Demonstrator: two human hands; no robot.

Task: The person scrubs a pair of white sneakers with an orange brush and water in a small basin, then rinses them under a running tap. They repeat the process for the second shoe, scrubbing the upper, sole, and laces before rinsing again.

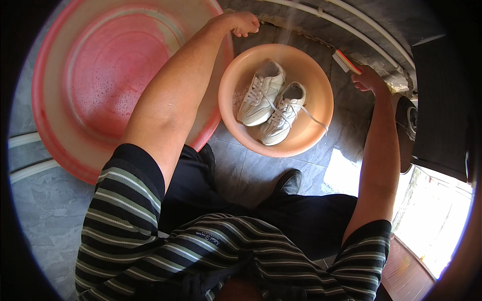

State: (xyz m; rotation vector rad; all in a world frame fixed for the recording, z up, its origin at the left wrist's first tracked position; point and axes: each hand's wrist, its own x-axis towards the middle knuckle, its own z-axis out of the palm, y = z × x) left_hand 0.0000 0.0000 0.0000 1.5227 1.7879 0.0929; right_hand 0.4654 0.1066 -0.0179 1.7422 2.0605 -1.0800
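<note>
Two white lace-up sneakers, a left-hand shoe [261, 94] and a right-hand shoe [284, 114], lie side by side in an orange plastic basin [321, 113], toes toward me. One loose lace trails over the basin's inner side. My right hand [368, 79] is closed around a scrub brush [346, 62] with an orange-red handle and pale bristles, held out right of the basin. Beyond the basin's far left side, my left hand [244, 23] hangs in the air with its fingers curled in. Whether it holds anything is hidden.
A large pink-and-white tub [115, 65] with wet drops stands at the left, under my left forearm. White pipes [351, 30] run along the far wall. At the right stands a dark cabinet-like object [442, 110]. My shoe [289, 181] rests on grey floor tiles near the basin.
</note>
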